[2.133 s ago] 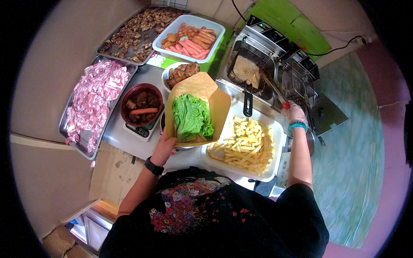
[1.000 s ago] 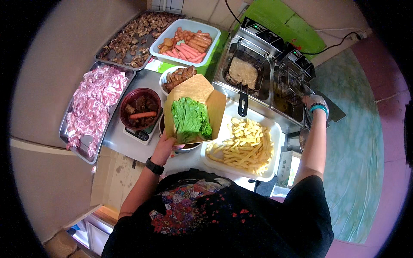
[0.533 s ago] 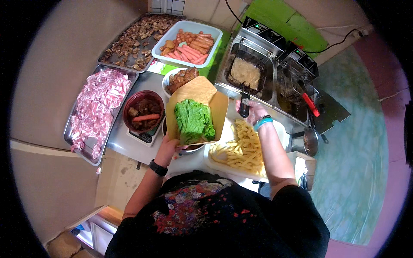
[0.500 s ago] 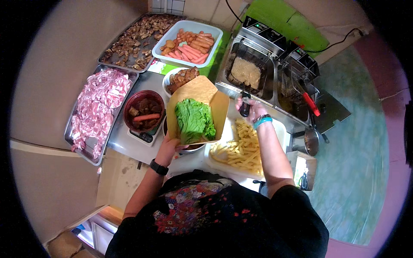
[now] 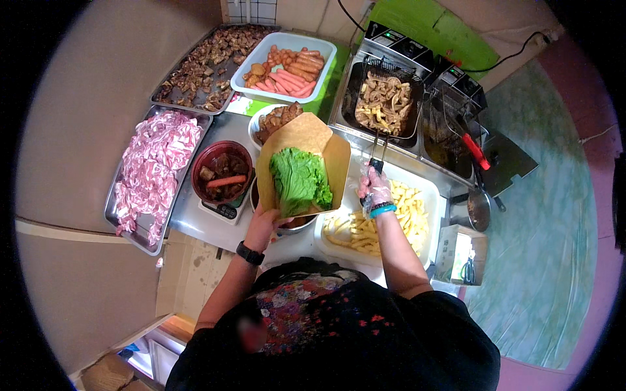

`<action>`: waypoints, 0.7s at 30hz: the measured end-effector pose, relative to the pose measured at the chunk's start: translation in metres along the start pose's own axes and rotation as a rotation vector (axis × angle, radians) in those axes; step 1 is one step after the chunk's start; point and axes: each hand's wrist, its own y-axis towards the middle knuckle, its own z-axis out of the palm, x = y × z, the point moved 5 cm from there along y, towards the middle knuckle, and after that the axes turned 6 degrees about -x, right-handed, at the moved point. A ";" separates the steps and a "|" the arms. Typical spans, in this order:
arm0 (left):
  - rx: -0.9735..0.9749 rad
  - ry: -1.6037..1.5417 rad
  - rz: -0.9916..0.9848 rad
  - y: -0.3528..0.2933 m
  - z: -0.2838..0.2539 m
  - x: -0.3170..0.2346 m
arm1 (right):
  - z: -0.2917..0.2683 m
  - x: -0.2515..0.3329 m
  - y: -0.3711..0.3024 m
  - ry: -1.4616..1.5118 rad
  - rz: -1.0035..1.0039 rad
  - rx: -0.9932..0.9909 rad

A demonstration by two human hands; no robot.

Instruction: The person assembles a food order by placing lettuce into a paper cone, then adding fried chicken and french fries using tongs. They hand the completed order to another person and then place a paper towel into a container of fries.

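My left hand (image 5: 263,226) is closed on the near edge of an open brown cardboard takeaway box (image 5: 336,171). Green lettuce leaves (image 5: 297,181) lie inside that box. My right hand (image 5: 376,187), in a clear plastic glove, grips the dark handle of a fryer basket (image 5: 386,65). Browned strips of food, perhaps meat, with a few yellow pieces among them (image 5: 383,104), fill the basket, which is raised in the left fryer well. Under my right wrist stands a white tub (image 5: 435,195) of pale yellow fries (image 5: 355,236).
Left of the box, a dark red bowl (image 5: 207,153) of stewed pieces sits on a scale (image 5: 225,212). Raw sliced meat (image 5: 156,163) and browned meat (image 5: 212,58) fill trays beyond. A blue-white tub (image 5: 241,83) holds sausages. A red-handled basket (image 5: 475,151) rests in the right fryer.
My right hand has lifted the basket: bubbling oil covered its contents before, and the browned food now shows. The hand has come slightly nearer to me. The box stays almost in place.
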 end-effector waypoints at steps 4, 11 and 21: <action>0.066 0.363 0.030 0.006 -0.007 -0.027 | -0.010 0.004 -0.005 0.023 0.017 0.056; -0.119 -0.301 -0.182 0.010 -0.001 0.003 | -0.002 0.049 -0.017 0.018 0.024 0.127; -0.185 -0.529 -0.199 0.018 0.001 -0.013 | -0.011 0.058 -0.009 0.021 0.102 0.124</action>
